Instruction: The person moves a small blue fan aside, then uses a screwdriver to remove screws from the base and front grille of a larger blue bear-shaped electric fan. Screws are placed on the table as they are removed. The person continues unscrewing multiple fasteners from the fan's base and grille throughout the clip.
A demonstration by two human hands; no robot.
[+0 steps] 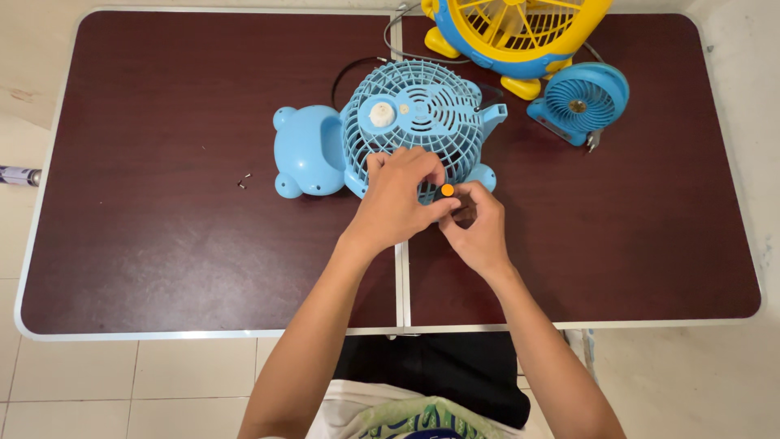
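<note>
A light blue table fan (414, 114) lies on its back on the dark brown table (179, 244), grille facing up, its bear-shaped base (307, 153) to the left. My left hand (398, 199) rests on the near rim of the grille, fingers curled over it. Right beside it, my right hand (478, 228) grips a small tool with an orange-capped black handle (446, 190), its end pressed at the fan's near edge. What the tool's tip touches is hidden by my fingers.
A yellow and blue fan (516, 32) stands at the table's far edge. Next to it on the right lies a small blue fan (583, 99). Two tiny screws (244, 180) lie left of the base. A black cord (357, 69) loops behind the fan.
</note>
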